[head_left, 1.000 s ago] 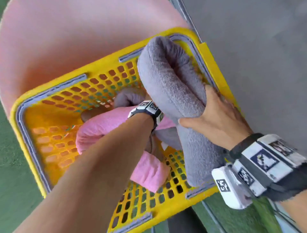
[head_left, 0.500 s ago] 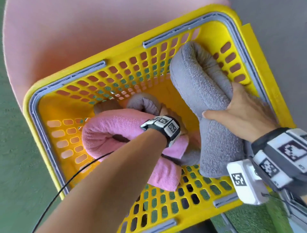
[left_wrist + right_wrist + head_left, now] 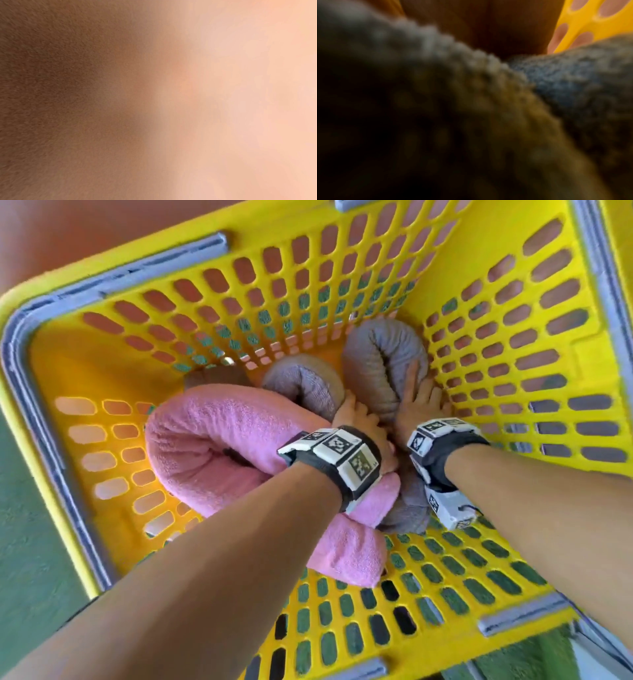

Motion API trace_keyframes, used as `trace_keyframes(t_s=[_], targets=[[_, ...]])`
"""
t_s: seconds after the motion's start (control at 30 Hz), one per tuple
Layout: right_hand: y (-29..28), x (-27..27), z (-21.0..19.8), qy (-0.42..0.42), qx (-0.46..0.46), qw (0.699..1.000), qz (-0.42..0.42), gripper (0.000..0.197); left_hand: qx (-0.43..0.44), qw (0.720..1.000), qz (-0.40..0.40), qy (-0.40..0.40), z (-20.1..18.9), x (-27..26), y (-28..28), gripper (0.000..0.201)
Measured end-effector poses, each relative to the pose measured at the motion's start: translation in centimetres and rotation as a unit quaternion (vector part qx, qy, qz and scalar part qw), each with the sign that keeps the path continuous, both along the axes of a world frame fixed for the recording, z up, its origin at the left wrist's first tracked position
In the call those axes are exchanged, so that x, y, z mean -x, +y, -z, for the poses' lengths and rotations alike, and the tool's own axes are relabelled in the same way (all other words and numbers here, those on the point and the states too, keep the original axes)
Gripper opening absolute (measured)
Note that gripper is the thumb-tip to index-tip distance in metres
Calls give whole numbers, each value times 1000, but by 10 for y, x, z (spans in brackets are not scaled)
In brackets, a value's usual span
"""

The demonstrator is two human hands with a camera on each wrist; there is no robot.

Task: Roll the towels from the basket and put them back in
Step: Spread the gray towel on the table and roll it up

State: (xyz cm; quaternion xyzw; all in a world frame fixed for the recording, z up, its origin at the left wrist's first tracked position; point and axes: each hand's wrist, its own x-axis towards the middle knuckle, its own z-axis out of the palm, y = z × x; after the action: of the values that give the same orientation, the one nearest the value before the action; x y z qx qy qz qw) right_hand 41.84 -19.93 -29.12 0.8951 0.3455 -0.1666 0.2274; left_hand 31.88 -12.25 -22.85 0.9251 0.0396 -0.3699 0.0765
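The yellow slotted basket (image 3: 513, 313) fills the head view, and both my arms reach down into it. A rolled pink towel (image 3: 212, 440) lies bent along the left of the bottom. A smaller grey roll (image 3: 301, 381) stands behind it. My right hand (image 3: 419, 405) grips a long grey rolled towel (image 3: 380, 354) low by the right wall, thumb on top. My left hand (image 3: 354, 414) is wedged between the pink towel and the small grey roll, its fingers hidden. The right wrist view shows blurred grey towel (image 3: 573, 81) and basket wall (image 3: 590, 20). The left wrist view is a tan blur.
A brownish towel end (image 3: 215, 376) peeks out behind the pink roll. The basket has a grey rim (image 3: 20, 344). A pink surface (image 3: 51, 234) lies beyond its far side and green floor (image 3: 20, 542) to its left.
My right hand has brought the long grey towel down from above the rim to the basket bottom. My head has moved closer over the basket. The left hand stays among the towels.
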Motion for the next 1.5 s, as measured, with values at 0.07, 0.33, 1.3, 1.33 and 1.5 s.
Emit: trace_keyframes(t_s=[0.07,0.33,1.3,1.33,1.5], targets=[[-3,6,9,70,-11,997,8,48,11,1000,-12,-6,-5,-1,0,57],[44,-20,-104,329,-77,936,98,36,260,832,-463,-158,-83,14,18,18],[11,-29,-206,225,-100,969,10,62,188,507,-823,-174,-143,41,-20,30],[4,-41,-202,214,-92,972,20,64,208,529,-808,-156,-138,25,-22,31],[6,-41,-178,168,-39,985,-7,62,275,587,-760,-37,-111,-26,-23,46]])
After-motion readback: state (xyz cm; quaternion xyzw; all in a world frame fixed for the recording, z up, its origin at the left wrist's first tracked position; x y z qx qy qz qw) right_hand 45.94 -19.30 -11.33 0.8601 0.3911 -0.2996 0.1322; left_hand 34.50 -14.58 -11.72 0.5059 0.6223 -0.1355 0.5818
